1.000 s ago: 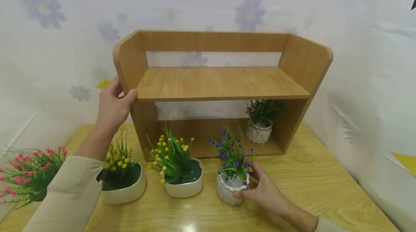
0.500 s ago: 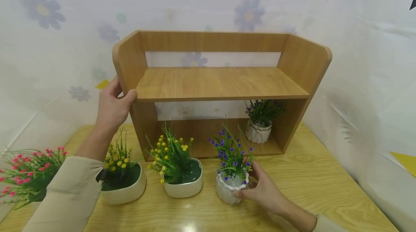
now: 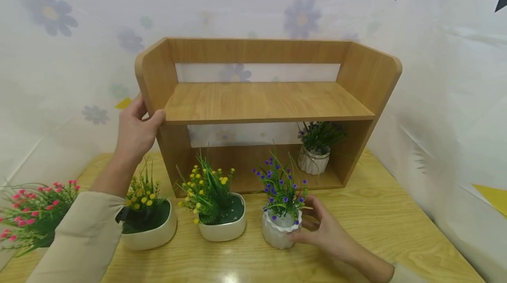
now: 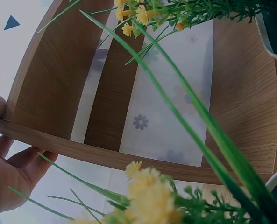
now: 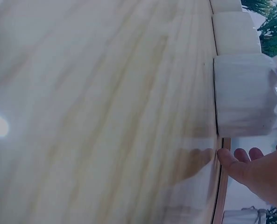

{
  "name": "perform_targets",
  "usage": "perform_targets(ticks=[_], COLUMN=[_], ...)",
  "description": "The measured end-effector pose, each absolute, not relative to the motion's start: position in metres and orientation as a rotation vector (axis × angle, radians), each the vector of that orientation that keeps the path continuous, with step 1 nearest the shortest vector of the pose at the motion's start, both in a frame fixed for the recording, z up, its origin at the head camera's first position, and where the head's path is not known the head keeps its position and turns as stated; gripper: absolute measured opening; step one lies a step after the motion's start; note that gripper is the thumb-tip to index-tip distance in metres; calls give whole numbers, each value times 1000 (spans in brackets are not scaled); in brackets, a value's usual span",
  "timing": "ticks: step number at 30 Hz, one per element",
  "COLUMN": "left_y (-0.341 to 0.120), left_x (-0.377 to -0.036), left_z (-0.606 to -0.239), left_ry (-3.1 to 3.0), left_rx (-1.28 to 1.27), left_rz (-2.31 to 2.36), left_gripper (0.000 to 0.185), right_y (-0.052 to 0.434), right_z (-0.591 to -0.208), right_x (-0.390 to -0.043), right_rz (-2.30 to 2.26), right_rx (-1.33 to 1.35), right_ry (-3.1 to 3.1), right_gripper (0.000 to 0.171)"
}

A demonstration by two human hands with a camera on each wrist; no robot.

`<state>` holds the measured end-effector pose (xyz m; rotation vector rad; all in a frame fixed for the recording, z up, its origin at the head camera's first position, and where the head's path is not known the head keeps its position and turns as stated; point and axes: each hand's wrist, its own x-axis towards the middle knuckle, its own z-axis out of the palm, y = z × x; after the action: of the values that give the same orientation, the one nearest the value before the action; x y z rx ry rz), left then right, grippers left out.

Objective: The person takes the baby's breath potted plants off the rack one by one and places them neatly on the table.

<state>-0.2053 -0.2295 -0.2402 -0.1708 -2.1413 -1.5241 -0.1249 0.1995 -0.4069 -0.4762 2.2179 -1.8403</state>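
Left hand (image 3: 136, 130) grips the left side panel of the wooden shelf unit (image 3: 261, 102), thumb on the front edge at upper-shelf level, fingers wrapped behind the panel; the left wrist view shows the same grasp (image 4: 7, 172). Right hand (image 3: 322, 230) is curled around the white ribbed pot of purple flowers (image 3: 282, 212), thumb in front and fingers at its right side. That pot sits on the wooden table (image 3: 396, 230), just in front of the shelf unit's lower compartment. A second white pot with purple flowers (image 3: 315, 151) stands inside the lower compartment at its right end. Left of the held pot, in a row on the table: yellow-flower pot (image 3: 215, 206), another yellow-flower pot (image 3: 148, 215) beside the left sleeve, pink-flower plant (image 3: 31, 212) at far left. Upper shelf is bare wood.
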Motion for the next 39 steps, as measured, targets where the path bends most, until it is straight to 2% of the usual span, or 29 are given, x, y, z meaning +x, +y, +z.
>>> perform_targets(ticks=[7, 15, 22, 29, 39], left_y=[-229, -229, -229, -230, -229], left_x=[-205, -204, -204, -204, -205], left_z=[-240, -241, -240, -241, -241], left_ry=[-2150, -2155, -2168, -2169, -2166], left_rx=[-168, -159, -152, -146, -154], left_rz=[-1518, -1534, -1544, -1537, -1532], left_gripper=[58, 59, 60, 60, 60], right_y=[217, 235, 251, 257, 255], right_z=[-404, -402, -403, -404, -404], right_x=[-128, -139, -153, -170, -200], right_rz=[-1864, -1935, -1940, -1992, -2019], right_rx=[-521, -584, -433, -338, -168], right_ry=[2268, 2383, 2519, 2561, 2561], right_gripper=[82, 72, 65, 68, 84])
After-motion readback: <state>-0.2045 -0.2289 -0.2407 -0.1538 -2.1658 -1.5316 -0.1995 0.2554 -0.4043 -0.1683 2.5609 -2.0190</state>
